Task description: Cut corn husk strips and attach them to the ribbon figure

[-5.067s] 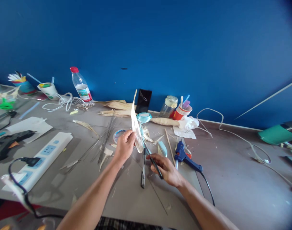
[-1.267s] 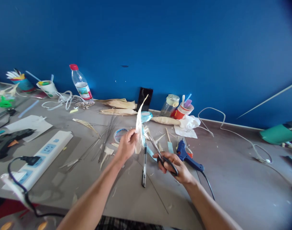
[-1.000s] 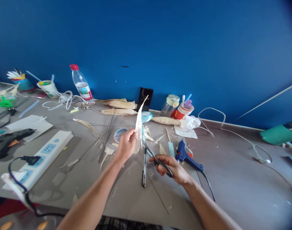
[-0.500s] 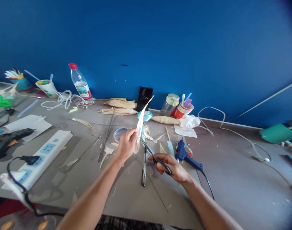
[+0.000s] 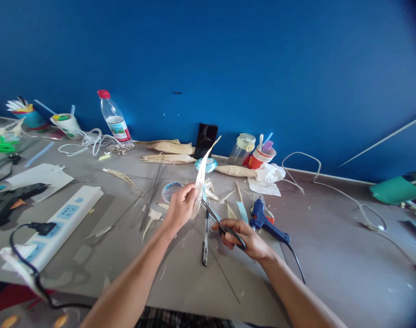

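My left hand [image 5: 180, 208] is closed on the lower end of a pale dried corn husk [image 5: 201, 174], holding it upright over the grey table [image 5: 331, 255]. My right hand [image 5: 244, 238] grips black-handled scissors [image 5: 225, 226], fingers through the loops. The blades point up and left and meet the husk's lower edge beside my left fingers. A black pen [image 5: 205, 239] lies on the table just below both hands. A blue glue gun [image 5: 266, 223] rests right of my right hand.
A white power strip [image 5: 58, 223] and a black glue gun [image 5: 10, 202] lie at the left. Thin wires [image 5: 149, 193], a tape ring [image 5: 169, 191] and husk scraps are scattered mid-table. A water bottle [image 5: 113, 117], a jar [image 5: 241, 149], red cups [image 5: 261, 157], more husks [image 5: 169, 152] and cables line the blue wall.
Five seconds ago my right hand held the scissors low with the husk upright. Since then the scissors have risen to the husk's base, and the husk's tip has leaned to the right.
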The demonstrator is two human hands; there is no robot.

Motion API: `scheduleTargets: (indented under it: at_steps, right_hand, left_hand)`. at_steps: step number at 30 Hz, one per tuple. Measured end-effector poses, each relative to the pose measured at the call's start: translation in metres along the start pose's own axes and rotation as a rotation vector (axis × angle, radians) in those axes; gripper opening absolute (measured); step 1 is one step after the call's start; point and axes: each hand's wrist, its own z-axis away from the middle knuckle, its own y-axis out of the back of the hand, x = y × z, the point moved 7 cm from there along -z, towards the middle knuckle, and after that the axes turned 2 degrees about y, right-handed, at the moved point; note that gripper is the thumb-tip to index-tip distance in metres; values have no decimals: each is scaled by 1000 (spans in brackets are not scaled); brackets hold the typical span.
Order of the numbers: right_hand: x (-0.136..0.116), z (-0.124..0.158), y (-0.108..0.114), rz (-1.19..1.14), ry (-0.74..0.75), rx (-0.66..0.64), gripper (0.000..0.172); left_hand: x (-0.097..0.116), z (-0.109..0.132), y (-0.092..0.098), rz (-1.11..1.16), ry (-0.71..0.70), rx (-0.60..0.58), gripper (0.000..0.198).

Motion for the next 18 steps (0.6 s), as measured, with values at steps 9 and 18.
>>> scheduleTargets:
  at_steps: [9, 18]
  right_hand:
    - [5, -3, 3, -26, 38, 49, 54]
    - [1, -3, 3, -57, 35, 95, 56]
  left_hand:
    - [0, 3, -11, 218, 82, -176, 27]
    - [1, 11, -25, 479, 174, -304, 26]
